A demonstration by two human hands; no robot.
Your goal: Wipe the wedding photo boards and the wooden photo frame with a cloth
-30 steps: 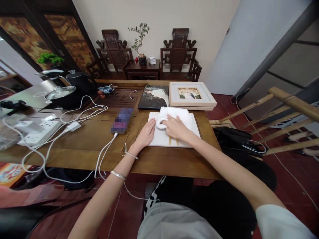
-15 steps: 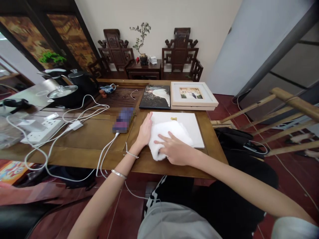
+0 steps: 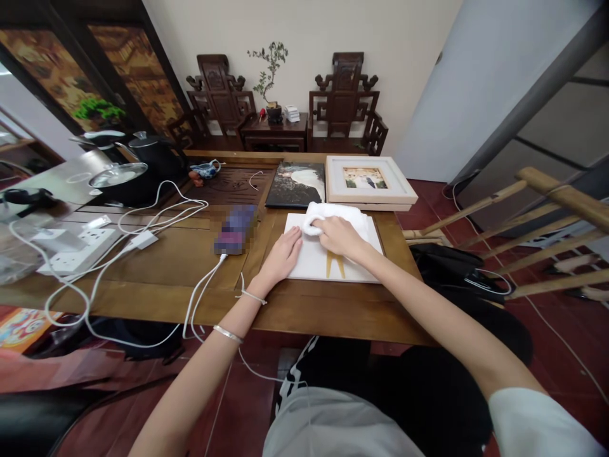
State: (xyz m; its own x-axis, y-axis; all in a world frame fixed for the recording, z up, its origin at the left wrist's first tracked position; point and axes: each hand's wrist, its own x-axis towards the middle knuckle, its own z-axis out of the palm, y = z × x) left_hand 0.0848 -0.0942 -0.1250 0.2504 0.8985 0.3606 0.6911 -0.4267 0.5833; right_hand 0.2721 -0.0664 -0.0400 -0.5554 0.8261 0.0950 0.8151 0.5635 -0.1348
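Plainly, white cloth (image 3: 349,213): was bunched over the far part of the white board (image 3: 307,270).
Right grip (image 3: 339,235): was closed on the cloth's left fold, fingertips hidden.
Left grip (image 3: 283,255): was laid flat, unclenched, along the board's left edge.
Far side: was bounded by a dark photo panel (image 3: 295,185) and framed photo (image 3: 365,179).
Left: a blurred phone (image 3: 235,230) was plugged in.

Soft, even indoor light fills the frame, with a small bright patch at the far left edge. The white cloth (image 3: 335,209) looks nearly washed out. Glare marks the pot lid (image 3: 121,174). Pixel blocks obscure the phone (image 3: 233,231). Wide-angle distortion stretches all 4 corners.
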